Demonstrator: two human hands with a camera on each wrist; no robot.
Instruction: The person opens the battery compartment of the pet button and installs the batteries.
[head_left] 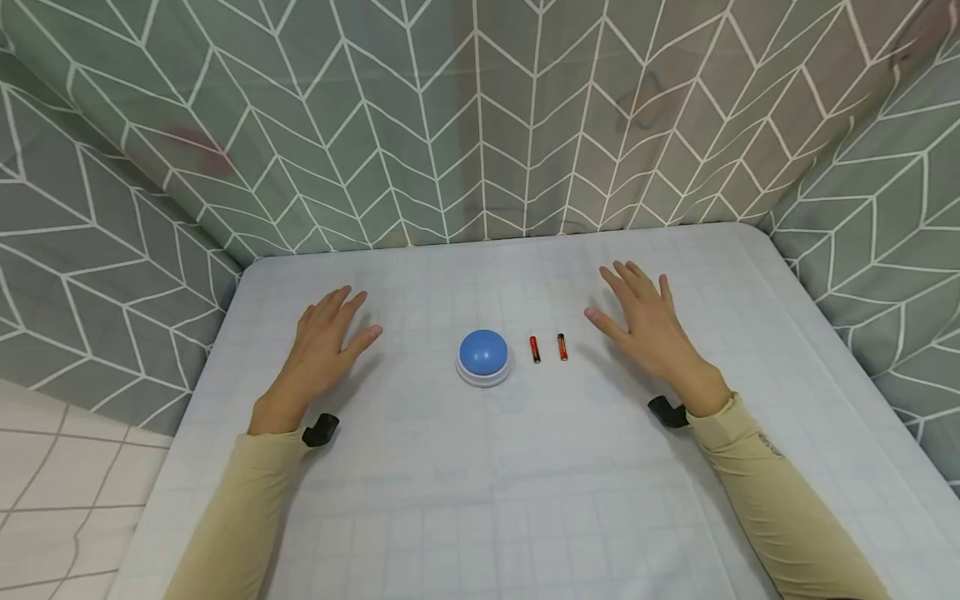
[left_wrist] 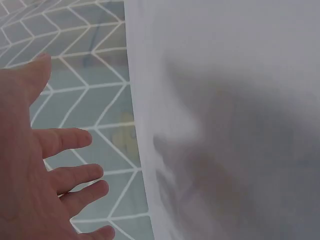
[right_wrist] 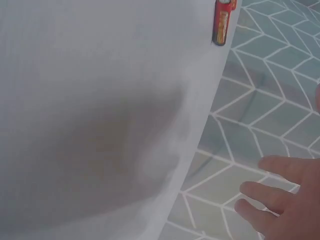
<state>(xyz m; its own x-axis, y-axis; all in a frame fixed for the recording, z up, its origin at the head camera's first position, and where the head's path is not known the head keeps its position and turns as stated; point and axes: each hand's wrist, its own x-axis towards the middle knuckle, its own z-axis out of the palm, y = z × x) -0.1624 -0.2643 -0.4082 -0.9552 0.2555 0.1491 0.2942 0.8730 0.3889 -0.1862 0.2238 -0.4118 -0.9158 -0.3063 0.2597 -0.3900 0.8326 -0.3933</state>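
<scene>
At the worktop's (head_left: 420, 467) left side, from where I stand, the left hand (head_left: 318, 346) hovers empty, fingers spread. Near the middle sits a blue-domed device (head_left: 483, 353), probably best steadied by its white base (head_left: 484, 382). Just beside it, the left battery (head_left: 535, 349) and right battery (head_left: 562, 347) lie apart; they could roll, so a light fingertip pinch suits. Beyond, the right hand (head_left: 649, 329) hovers wide, holding nothing.

Head view: high, farthest off, facing forward and down over table (head_left: 420, 483), left hand (head_left: 318, 343), right hand (head_left: 652, 333). Wrist views: close above table, facing toward patterned curtain (head_left: 487, 108). Head, right wrist share red battery (right_wrist: 221, 22).
</scene>
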